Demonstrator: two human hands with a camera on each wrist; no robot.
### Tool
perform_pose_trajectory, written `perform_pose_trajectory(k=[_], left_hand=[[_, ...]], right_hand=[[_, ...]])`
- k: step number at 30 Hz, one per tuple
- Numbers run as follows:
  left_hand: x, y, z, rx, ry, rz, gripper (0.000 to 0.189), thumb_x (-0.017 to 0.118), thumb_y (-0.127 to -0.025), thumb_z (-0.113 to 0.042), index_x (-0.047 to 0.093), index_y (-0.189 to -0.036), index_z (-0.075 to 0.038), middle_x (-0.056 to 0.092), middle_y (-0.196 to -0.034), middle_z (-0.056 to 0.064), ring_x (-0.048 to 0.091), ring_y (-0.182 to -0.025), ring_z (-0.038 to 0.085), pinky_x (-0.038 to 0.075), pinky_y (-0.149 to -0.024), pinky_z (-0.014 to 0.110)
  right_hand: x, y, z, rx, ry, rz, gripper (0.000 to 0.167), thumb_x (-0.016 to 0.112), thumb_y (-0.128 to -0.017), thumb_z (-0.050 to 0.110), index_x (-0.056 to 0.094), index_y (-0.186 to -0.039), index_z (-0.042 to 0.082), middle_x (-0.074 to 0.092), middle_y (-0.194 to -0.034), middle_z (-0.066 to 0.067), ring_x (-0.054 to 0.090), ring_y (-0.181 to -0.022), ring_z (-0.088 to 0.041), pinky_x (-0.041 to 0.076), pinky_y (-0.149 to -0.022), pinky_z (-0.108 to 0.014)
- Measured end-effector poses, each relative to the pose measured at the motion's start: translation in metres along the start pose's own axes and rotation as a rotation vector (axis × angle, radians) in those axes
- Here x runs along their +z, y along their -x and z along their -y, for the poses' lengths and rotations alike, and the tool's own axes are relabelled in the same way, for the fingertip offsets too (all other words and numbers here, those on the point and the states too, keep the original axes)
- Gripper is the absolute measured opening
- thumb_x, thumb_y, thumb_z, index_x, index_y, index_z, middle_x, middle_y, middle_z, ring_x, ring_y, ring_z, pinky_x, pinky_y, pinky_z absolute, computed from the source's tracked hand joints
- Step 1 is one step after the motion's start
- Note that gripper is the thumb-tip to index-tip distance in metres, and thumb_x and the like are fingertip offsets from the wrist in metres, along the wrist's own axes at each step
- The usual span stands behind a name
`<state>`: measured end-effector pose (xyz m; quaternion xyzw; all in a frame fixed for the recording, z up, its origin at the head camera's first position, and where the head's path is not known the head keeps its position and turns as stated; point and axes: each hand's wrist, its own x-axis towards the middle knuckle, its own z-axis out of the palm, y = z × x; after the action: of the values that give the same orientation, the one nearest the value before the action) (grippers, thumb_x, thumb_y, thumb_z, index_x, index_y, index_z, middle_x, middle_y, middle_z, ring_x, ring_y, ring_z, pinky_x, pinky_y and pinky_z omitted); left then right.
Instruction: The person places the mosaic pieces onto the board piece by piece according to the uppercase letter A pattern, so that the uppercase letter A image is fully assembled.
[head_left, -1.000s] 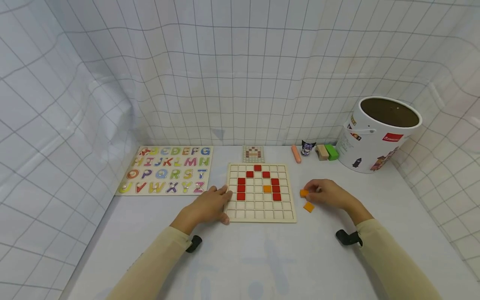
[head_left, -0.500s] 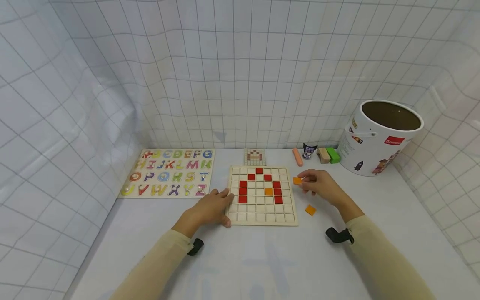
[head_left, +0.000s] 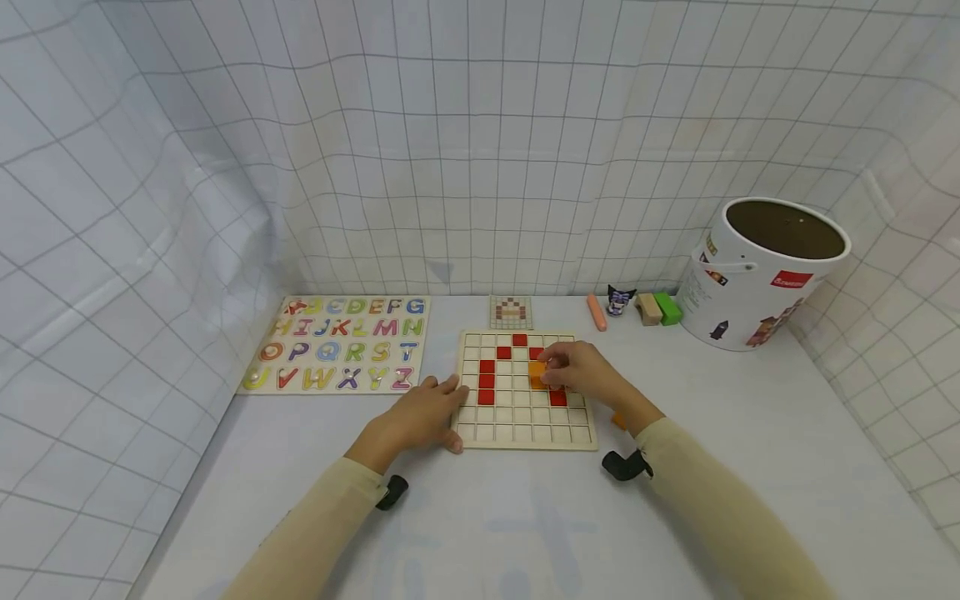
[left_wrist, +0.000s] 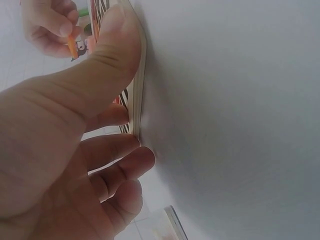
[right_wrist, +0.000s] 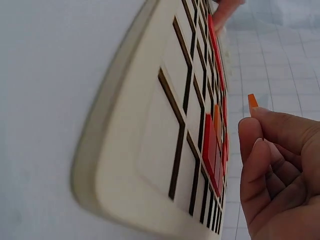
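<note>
A square wooden grid board [head_left: 504, 433] lies on the table, with red tiles [head_left: 487, 382] set in an arch and one orange tile [right_wrist: 217, 119] inside the right side. My left hand [head_left: 422, 415] rests at the board's left edge, fingers spread, thumb near the front corner. Over the right half of the board, my right hand [head_left: 583, 372] pinches a second orange tile [right_wrist: 252, 102] between thumb and fingertip; the right wrist view shows it raised above the grid. Another orange tile [head_left: 619, 420] lies right of the board, partly hidden by my right wrist.
Behind the board lies a small pattern card [head_left: 511, 313]. An alphabet puzzle board [head_left: 337, 344] is at left. Back right are an orange stick [head_left: 597, 312], a small figurine [head_left: 618, 300], a wooden block [head_left: 648, 309], a green block [head_left: 667, 308] and a white bucket [head_left: 750, 292].
My right hand has picked up an orange tile from the table right of the board and carried it left over the grid. My left hand has stayed at the board's edge.
</note>
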<state>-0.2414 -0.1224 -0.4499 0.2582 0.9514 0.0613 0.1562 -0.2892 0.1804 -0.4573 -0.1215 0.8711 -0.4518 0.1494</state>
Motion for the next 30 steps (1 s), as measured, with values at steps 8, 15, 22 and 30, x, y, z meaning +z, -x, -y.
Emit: perform_pose_trajectory(k=[8, 15, 22, 30], left_hand=[[-0.001, 0.000, -0.001, 0.003, 0.000, 0.007, 0.095, 0.084, -0.077, -0.047, 0.045, -0.155, -0.010, 0.035, -0.164, 0.013, 0.042, -0.140, 0.037, 0.039, -0.114, 0.049], [-0.001, -0.001, -0.001, 0.007, 0.001, 0.002, 0.094, 0.085, -0.077, -0.047, 0.045, -0.154, -0.010, 0.035, -0.164, 0.013, 0.042, -0.139, 0.037, 0.039, -0.113, 0.049], [0.000, -0.001, 0.001, 0.011, -0.004, -0.002, 0.095, 0.085, -0.077, -0.048, 0.045, -0.154, -0.010, 0.036, -0.164, 0.012, 0.043, -0.138, 0.036, 0.039, -0.113, 0.047], [0.001, -0.001, 0.001, 0.006, 0.005, 0.002, 0.095, 0.085, -0.076, -0.048, 0.045, -0.155, -0.011, 0.035, -0.164, 0.012, 0.043, -0.139, 0.036, 0.040, -0.113, 0.048]], right_hand=[[0.022, -0.009, 0.007, -0.084, 0.105, 0.001, 0.026, 0.073, -0.092, 0.013, 0.070, -0.117, 0.006, 0.066, -0.088, -0.004, 0.060, -0.066, -0.015, 0.052, -0.061, -0.029], [0.026, -0.012, 0.006, -0.087, 0.116, 0.004, 0.026, 0.072, -0.092, 0.014, 0.070, -0.117, 0.007, 0.066, -0.089, -0.004, 0.059, -0.061, -0.015, 0.051, -0.059, -0.029], [0.027, -0.013, 0.007, -0.098, 0.207, -0.007, 0.021, 0.074, -0.090, 0.012, 0.072, -0.110, 0.007, 0.063, -0.087, -0.001, 0.054, -0.079, -0.016, 0.047, -0.070, -0.029], [0.030, -0.014, 0.010, -0.062, 0.269, -0.003, 0.021, 0.075, -0.088, 0.011, 0.073, -0.109, 0.007, 0.064, -0.086, 0.000, 0.055, -0.079, -0.016, 0.047, -0.070, -0.030]])
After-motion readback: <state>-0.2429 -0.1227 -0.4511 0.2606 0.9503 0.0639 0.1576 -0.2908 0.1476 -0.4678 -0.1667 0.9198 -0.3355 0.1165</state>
